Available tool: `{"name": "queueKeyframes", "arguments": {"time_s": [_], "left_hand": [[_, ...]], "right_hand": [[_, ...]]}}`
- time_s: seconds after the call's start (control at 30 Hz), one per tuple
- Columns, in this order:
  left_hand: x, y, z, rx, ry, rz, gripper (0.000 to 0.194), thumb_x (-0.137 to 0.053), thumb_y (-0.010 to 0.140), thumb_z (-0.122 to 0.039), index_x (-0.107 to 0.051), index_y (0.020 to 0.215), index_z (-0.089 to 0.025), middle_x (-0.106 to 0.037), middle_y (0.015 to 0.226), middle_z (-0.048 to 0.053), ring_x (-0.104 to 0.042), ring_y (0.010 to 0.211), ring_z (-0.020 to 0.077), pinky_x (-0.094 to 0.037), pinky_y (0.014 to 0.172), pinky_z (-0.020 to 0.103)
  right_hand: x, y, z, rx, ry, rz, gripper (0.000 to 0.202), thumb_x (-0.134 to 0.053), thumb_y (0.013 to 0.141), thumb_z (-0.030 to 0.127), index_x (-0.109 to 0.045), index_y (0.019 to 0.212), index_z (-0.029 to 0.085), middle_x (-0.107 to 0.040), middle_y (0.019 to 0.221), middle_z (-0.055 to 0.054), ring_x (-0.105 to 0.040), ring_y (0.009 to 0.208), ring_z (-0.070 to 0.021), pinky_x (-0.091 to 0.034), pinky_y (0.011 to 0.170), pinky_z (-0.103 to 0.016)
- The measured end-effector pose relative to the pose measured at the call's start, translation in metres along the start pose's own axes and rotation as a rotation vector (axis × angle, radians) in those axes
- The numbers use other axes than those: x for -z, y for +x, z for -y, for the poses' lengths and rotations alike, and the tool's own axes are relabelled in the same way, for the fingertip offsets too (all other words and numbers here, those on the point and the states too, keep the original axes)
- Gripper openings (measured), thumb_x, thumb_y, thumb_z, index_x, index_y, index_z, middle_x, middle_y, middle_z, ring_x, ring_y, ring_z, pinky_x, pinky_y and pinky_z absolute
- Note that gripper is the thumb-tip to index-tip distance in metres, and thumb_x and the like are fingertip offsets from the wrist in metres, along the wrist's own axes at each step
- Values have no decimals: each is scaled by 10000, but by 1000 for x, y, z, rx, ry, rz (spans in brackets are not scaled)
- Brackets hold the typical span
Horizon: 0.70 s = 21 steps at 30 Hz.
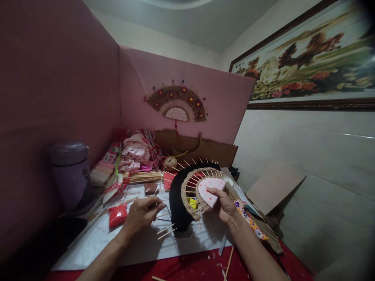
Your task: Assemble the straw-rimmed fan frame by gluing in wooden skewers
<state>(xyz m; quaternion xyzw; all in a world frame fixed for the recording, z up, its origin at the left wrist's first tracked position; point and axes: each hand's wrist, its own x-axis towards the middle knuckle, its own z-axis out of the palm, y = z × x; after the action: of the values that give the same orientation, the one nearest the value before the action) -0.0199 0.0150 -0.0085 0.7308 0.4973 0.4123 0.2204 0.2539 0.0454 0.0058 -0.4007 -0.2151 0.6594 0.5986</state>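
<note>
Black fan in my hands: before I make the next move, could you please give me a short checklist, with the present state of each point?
1. Fan held securely: ok; the right hand grips it at the pink dotted centre.
2. Thread or tool ready in the left hand: cannot tell; the fingertips are pinched together, but what is between them is unclear.
3. Two lower sticks flush with the black edge: not ok; they jut out past it.
4. Decorated fan on the pink board visible for comparison: ok.
5. Red cloth free of loose pieces: not ok; a stick lies there.
</note>
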Motion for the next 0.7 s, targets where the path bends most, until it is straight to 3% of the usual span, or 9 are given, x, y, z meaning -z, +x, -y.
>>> {"name": "queueKeyframes", "arguments": {"time_s": [0.2, 0.47, 0.7], "left_hand": [[-2, 1, -3, 108, -371, -28, 311, -604, 729, -470, -648, 698, -163, -471, 510, -34, -459, 485, 97, -399, 485, 216], [-2, 1, -1, 69, -411, -78, 246, -645, 714, -402, -707, 751, -166, -526, 487, -24, -481, 462, 98, -414, 479, 222], [-10, -2, -6, 144, -538, -16, 275, -632, 722, -402, -704, 743, -138, -524, 430, -16, -455, 437, 92, -370, 487, 227]], "right_hand": [[-1, 0, -3, 15, 78, -12, 249, -651, 645, 39, -631, 870, 143, -736, 711, -44, -704, 652, -204, -584, 669, -330], [-6, -5, -6, -79, 157, 15, 344, -637, 695, 49, -615, 1031, 121, -741, 775, -74, -710, 717, -228, -584, 678, -353], [-13, -14, -8, -108, 172, 88, 353, -641, 740, 116, -607, 1091, 124, -740, 805, -95, -707, 687, -230, -582, 613, -343]]}}
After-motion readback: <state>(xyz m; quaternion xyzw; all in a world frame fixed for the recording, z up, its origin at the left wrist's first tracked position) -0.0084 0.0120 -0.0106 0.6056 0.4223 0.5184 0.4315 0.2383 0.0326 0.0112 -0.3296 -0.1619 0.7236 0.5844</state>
